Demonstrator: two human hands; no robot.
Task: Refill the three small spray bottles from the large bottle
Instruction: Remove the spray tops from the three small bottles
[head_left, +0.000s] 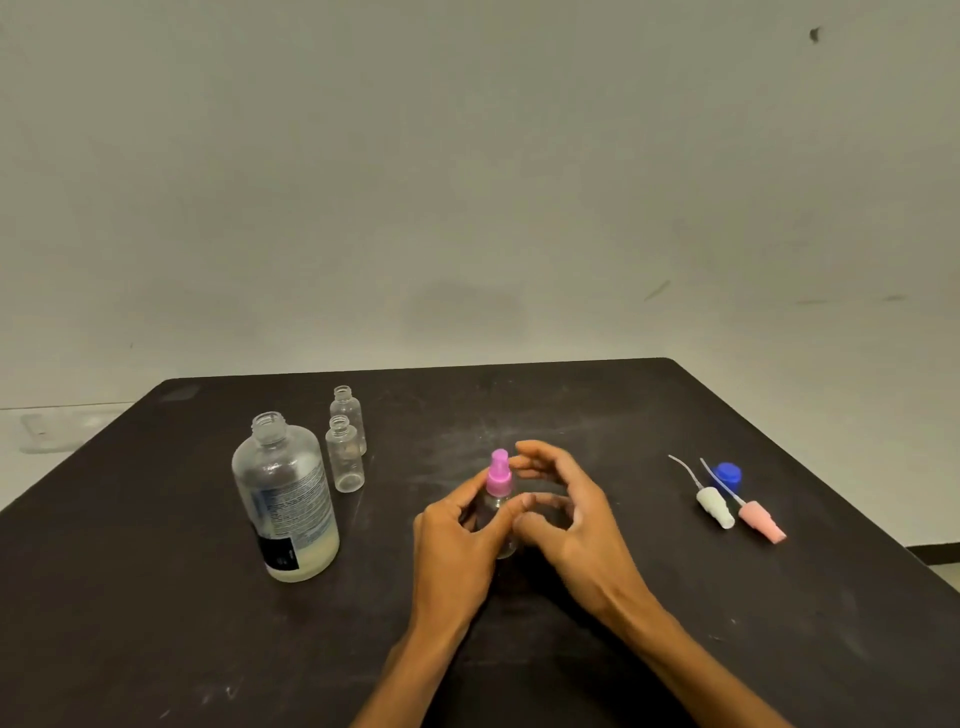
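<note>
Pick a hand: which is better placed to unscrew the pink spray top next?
Right, probably. The left hand already grips the small bottle by its body, steadying it. The right hand hovers open, its fingers beside the pink spray top.

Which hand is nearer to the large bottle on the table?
The left hand. It holds the small bottle with the pink sprayer, just to the right of the large bottle. The right hand is further right, on the other side of the small bottle.
</note>
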